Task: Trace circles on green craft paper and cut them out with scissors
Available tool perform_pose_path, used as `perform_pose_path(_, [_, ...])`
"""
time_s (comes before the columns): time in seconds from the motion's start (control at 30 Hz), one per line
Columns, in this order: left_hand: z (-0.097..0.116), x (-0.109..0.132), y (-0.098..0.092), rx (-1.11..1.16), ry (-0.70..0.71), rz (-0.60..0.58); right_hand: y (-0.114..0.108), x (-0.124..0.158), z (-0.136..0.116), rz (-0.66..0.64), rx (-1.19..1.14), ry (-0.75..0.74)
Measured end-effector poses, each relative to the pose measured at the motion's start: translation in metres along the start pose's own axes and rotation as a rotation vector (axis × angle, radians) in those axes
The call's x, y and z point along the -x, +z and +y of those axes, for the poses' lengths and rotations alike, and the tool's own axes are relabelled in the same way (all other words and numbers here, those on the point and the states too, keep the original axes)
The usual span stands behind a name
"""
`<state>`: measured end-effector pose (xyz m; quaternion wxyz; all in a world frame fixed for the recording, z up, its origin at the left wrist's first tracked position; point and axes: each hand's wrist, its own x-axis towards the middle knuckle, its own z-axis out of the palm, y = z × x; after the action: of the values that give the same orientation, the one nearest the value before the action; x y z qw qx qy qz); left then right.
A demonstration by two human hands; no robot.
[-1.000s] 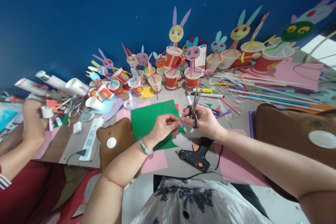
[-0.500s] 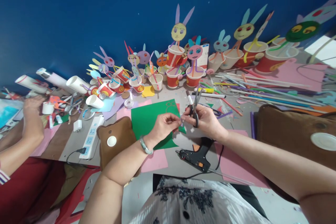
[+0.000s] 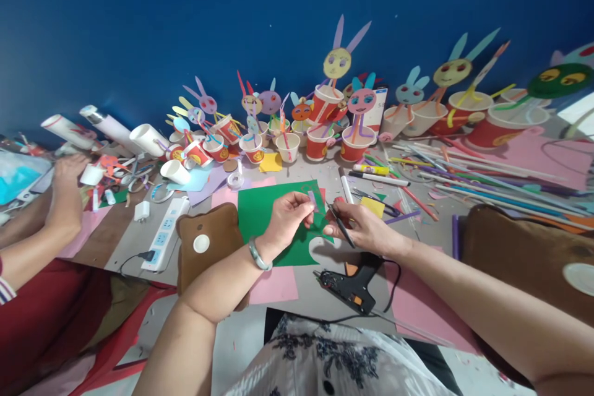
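My left hand (image 3: 284,223), with a bangle at the wrist, pinches a small strip of purple paper (image 3: 312,199) between thumb and fingertips. It is held over a green sheet (image 3: 260,213), which has a rounded cut-out at its right edge. Just to the right, my right hand (image 3: 374,230) grips dark-handled scissors (image 3: 341,224), seen nearly edge-on and pointing up and left. Their blades are apart from the strip; how far they are spread is unclear. Below that hand lies a black glue gun (image 3: 348,288). A yellow paper piece (image 3: 372,206) shows behind the fingers.
Paper cups with rabbit-faced figures (image 3: 356,142) line the blue wall. Straws and sticks (image 3: 492,176) lie to the right, beside a brown cushion-like pad (image 3: 515,253). On the left are another brown pad (image 3: 208,232), a power strip (image 3: 164,235) and a co-worker's arms (image 3: 65,216).
My hands have drawn apart, and the purple strip now shows upright in my left fingers. The scissors have turned from pointing upward to tilting left. The whole view has shifted slightly.
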<state>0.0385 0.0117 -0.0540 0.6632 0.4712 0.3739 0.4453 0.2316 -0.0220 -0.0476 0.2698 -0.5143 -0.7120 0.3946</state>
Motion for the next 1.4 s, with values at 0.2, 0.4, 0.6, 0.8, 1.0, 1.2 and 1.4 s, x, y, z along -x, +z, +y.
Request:
perform_pose_path(0.2, [0.000,-0.001,0.002,0.013,-0.033,0.027,0.005,0.000,0.001,-0.096,-0.098,-0.012])
perform_pose_path(0.4, [0.000,0.000,0.001,0.017,-0.035,0.015,0.008,-0.001,0.003,-0.107,-0.133,0.027])
perform_pose_path(0.6, [0.001,0.000,0.001,0.025,-0.033,0.004,0.011,-0.001,0.004,-0.141,-0.149,0.044])
perform_pose_path(0.8, [0.003,0.001,0.004,0.026,-0.053,0.018,0.012,0.000,0.004,-0.173,-0.230,0.041])
perform_pose_path(1.0, [0.004,0.002,0.004,0.035,-0.056,0.018,0.012,0.000,0.004,-0.191,-0.262,0.054])
perform_pose_path(1.2, [0.003,0.002,0.004,0.043,-0.055,0.021,0.015,0.000,0.004,-0.190,-0.298,0.074])
perform_pose_path(1.4, [0.002,0.002,0.005,0.052,-0.047,0.024,0.018,0.000,0.005,-0.178,-0.325,0.083])
